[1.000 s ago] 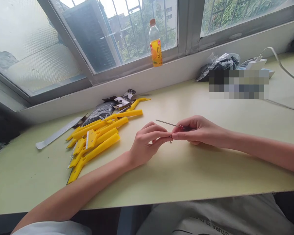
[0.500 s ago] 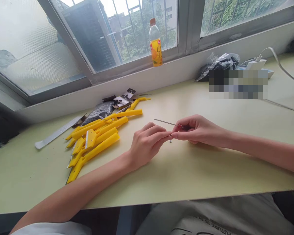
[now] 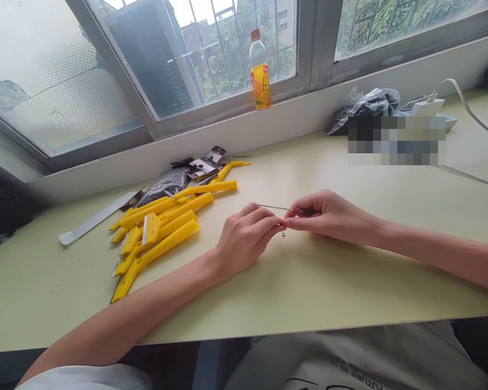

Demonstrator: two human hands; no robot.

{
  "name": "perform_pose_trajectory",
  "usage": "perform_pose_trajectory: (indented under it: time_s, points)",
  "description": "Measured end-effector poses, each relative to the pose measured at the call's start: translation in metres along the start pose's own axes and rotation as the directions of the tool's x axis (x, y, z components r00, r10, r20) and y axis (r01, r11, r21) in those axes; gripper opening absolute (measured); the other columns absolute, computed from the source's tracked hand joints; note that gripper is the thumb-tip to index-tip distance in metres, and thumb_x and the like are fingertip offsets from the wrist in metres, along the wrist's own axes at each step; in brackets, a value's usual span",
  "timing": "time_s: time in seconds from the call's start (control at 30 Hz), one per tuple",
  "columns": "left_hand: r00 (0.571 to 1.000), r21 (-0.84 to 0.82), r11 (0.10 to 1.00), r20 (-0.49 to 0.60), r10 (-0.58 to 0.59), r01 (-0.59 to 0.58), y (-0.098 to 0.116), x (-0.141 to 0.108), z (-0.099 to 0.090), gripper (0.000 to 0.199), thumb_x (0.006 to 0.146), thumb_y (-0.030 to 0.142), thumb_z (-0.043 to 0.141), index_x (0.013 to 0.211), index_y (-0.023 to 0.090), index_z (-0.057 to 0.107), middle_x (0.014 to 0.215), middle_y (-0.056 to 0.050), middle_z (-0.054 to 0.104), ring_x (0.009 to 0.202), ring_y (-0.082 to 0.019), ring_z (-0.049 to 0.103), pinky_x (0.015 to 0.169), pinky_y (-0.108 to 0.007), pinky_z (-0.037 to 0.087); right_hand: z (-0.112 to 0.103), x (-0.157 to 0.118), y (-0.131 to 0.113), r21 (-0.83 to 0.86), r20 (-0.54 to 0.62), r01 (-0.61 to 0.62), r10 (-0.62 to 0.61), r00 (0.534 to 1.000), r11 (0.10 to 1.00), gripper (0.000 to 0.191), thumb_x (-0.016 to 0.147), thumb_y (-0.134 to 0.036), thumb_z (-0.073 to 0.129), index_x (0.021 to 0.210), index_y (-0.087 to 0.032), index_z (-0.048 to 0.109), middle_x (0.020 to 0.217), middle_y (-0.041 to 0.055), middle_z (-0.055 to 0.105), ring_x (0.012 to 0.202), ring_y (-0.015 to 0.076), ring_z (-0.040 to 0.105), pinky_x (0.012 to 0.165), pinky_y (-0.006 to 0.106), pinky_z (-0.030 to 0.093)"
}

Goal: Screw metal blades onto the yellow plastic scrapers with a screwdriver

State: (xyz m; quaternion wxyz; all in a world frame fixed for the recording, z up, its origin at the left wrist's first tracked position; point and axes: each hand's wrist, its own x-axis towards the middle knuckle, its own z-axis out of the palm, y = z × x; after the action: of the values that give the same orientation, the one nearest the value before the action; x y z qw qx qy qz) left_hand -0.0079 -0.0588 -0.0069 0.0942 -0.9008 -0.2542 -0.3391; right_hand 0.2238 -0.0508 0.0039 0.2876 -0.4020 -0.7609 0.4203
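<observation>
My right hand (image 3: 327, 216) is closed around a screwdriver (image 3: 273, 206), whose thin metal shaft points left over the knuckles of my left hand (image 3: 246, 238). Only a bit of its red and dark handle shows between the fingers. The thumb and fingertips of both hands meet in a pinch. Whatever tiny part lies between them is too small and covered to name. Just below the fingertips, a small nut (image 3: 283, 234) lies on the table (image 3: 329, 292).
Several yellow-handled scrapers (image 3: 166, 241) lie piled left of my hands. Behind them are a dark plastic bag (image 3: 166, 184) and black packaging (image 3: 207, 165). A paper strip (image 3: 93, 219) lies farther left. A juice bottle (image 3: 261, 81) stands on the sill; a white charger (image 3: 428, 106) sits at right.
The screwdriver's tip has dipped slightly and shifted left, closer to my left knuckles. Both hands stay together in nearly the same place.
</observation>
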Motion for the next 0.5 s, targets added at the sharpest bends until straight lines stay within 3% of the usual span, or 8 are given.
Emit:
perform_pose_trajectory:
  time_s: [0.2,0.33,0.5]
  points:
    - [0.999,0.026,0.999,-0.031,0.030,-0.029,-0.0001,0.0001,0.0004,0.013,0.098,0.026,0.064,0.096,0.018,0.073,0.089,-0.002,0.076,0.084,-0.014,0.063,0.074,-0.026,0.052,0.0029,0.0005,-0.0012,-0.015,-0.008,-0.027,0.026,1.000,1.000,0.035,0.086,-0.050,0.068,0.084,-0.016,0.076,0.064,-0.0028,0.040,0.061,0.0108,0.032,0.053,0.027,0.021]
    - [0.993,0.095,0.994,-0.100,0.067,-0.057,0.0017,0.0006,-0.0007,0.010,0.096,0.026,0.067,0.093,0.019,0.073,0.087,0.000,0.077,0.080,-0.014,0.063,0.071,-0.025,0.051,0.0022,-0.0002,-0.0047,0.026,0.031,-0.033,0.032,0.999,0.999,0.038,0.085,-0.053,0.068,0.084,-0.016,0.077,0.069,-0.0009,0.048,0.065,0.0118,0.036,0.056,0.027,0.024]
    - [0.993,0.100,0.993,-0.101,0.066,-0.056,0.0017,0.0005,-0.0004,0.009,0.095,0.026,0.069,0.093,0.020,0.074,0.086,0.000,0.076,0.079,-0.013,0.064,0.069,-0.025,0.050,0.0016,-0.0010,-0.0050,0.033,0.045,-0.041,0.039,0.998,0.999,0.038,0.084,-0.054,0.068,0.084,-0.016,0.077,0.067,-0.0014,0.046,0.064,0.0115,0.033,0.055,0.027,0.022]
